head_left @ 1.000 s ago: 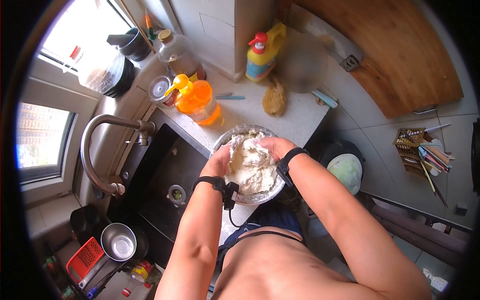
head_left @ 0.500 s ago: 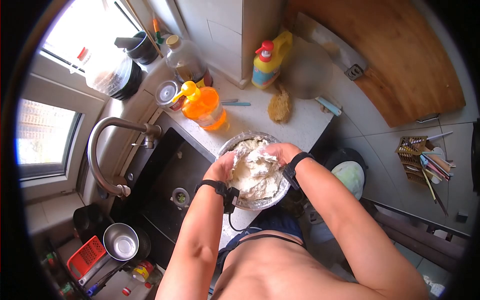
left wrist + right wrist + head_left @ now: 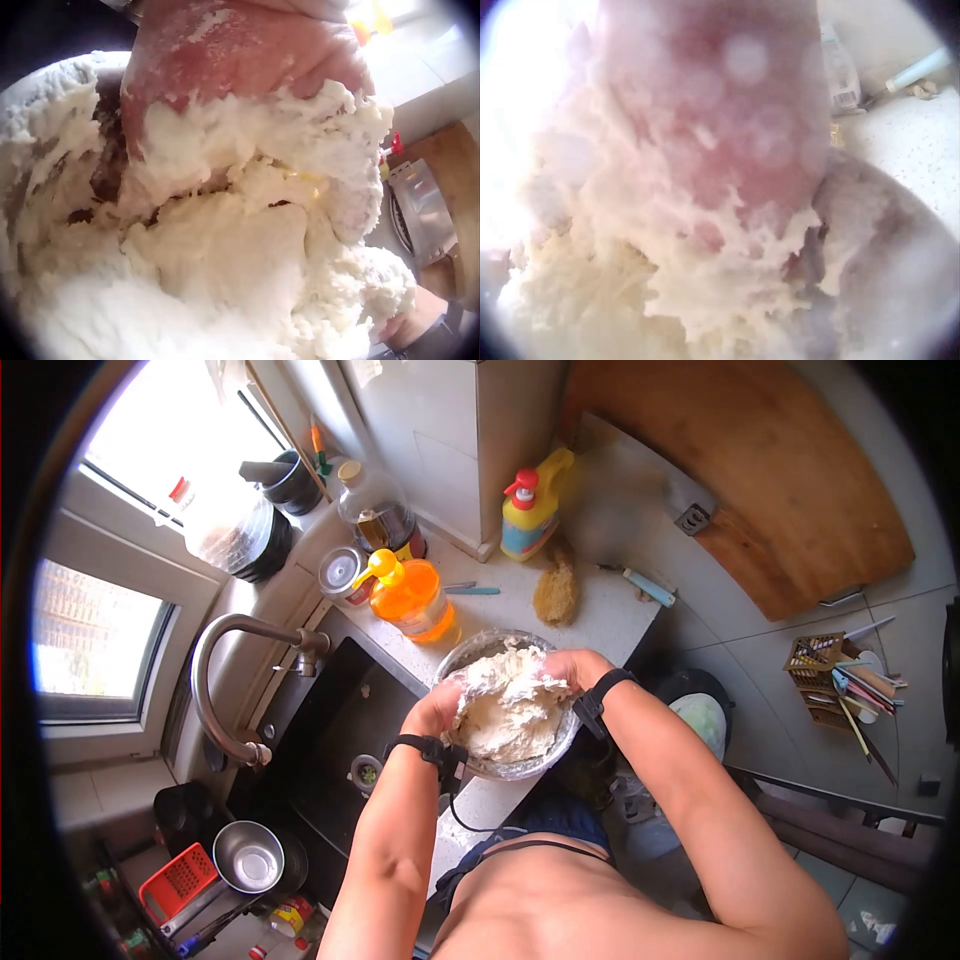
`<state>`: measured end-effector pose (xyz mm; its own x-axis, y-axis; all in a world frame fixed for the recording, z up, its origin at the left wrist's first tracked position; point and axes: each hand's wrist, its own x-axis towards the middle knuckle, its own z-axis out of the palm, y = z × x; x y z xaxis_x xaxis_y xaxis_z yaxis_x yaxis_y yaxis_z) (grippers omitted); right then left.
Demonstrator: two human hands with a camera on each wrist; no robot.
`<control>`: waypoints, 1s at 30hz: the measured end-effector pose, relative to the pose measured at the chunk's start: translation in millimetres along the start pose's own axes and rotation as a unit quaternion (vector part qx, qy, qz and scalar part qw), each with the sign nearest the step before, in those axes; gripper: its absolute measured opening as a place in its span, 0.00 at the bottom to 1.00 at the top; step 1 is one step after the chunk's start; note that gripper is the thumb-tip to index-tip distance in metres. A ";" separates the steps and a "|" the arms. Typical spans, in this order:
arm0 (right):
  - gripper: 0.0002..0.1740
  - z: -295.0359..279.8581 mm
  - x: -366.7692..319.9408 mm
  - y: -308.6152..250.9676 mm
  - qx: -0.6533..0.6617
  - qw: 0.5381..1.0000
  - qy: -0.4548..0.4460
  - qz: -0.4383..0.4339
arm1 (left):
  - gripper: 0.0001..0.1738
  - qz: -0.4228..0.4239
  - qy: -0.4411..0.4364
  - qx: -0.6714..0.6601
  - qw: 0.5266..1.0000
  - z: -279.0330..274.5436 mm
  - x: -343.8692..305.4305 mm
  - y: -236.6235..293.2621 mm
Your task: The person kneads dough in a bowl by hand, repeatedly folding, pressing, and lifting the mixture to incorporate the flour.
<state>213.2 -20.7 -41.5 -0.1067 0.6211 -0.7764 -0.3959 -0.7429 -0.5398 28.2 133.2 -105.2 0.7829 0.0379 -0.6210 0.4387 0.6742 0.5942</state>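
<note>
A metal bowl (image 3: 562, 744) holds a mass of wet, sticky white dough (image 3: 508, 710). At the bowl's left side my left hand (image 3: 437, 707) grips the dough's edge. In the left wrist view, clumps coat the palm (image 3: 240, 60) and the fingers disappear into the dough (image 3: 232, 247). Across from it, my right hand (image 3: 574, 668) holds the far right edge of the dough. The right wrist view is hazy, with ragged dough strands (image 3: 705, 285) over that hand's buried fingers and the bowl wall (image 3: 900, 255) beside them.
The sink (image 3: 325, 745) and its curved faucet (image 3: 205, 680) lie left of the bowl. Behind it stand an orange pump bottle (image 3: 415, 600), a yellow bottle (image 3: 530, 520) and a tan scrubber (image 3: 555, 595). A green-topped round object (image 3: 700, 718) sits below the counter's right edge.
Both hands stay at the dough's sides, and its lumpy surface has shifted and folded slightly between them. The head view has moved a little, so the bowl appears lower and farther right.
</note>
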 end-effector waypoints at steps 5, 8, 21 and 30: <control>0.18 13.9 -36.2 -19.4 -0.009 1.000 0.008 -0.010 | 0.19 0.031 -0.055 0.005 0.998 27.6 -29.5 28.5; 0.18 3.9 -20.5 -4.1 0.037 0.998 -0.033 -0.044 | 0.19 0.064 -0.083 0.015 0.994 30.9 -31.8 30.7; 0.21 20.6 -68.3 -20.8 -0.079 0.981 -0.039 -0.172 | 0.21 0.257 -0.076 0.330 0.905 55.1 -63.2 50.9; 0.34 54.5 -61.5 36.7 -0.523 0.779 0.185 -0.292 | 0.31 0.310 0.046 0.637 0.704 90.1 -120.1 36.5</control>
<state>155.5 -72.5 4.2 0.1596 0.9589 -0.2344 0.7027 -0.2772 -0.6553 -10.1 86.8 37.1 0.9920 0.1210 -0.0368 0.1116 -0.7004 0.7050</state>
